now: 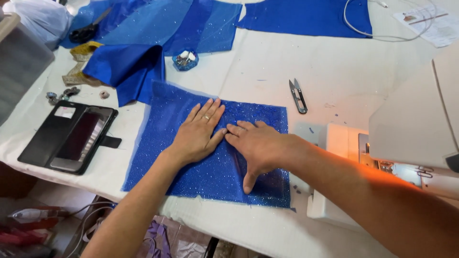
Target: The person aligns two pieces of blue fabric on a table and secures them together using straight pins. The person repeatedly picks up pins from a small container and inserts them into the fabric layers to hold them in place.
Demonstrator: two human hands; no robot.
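- Glitter cloth [191,177] lies flat on the white table [267,71], at the near edge.
- Left hand [197,134] and right hand [256,145] press on it, palms down, fingers spread, gripping nothing.
- Right of the cloth: thread snips [298,96], sewing machine [411,138].
- Left of the cloth: phone case [69,136].
- Beyond the cloth: folded blue satin [126,67].

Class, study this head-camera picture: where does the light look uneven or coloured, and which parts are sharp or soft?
Head view: a warm orange glow falls on the right forearm beside the sewing machine; the glittery blue fabric sparkles with tiny glints; both the left hand and right hand look sharp; the bottom-left clutter is dim and soft.
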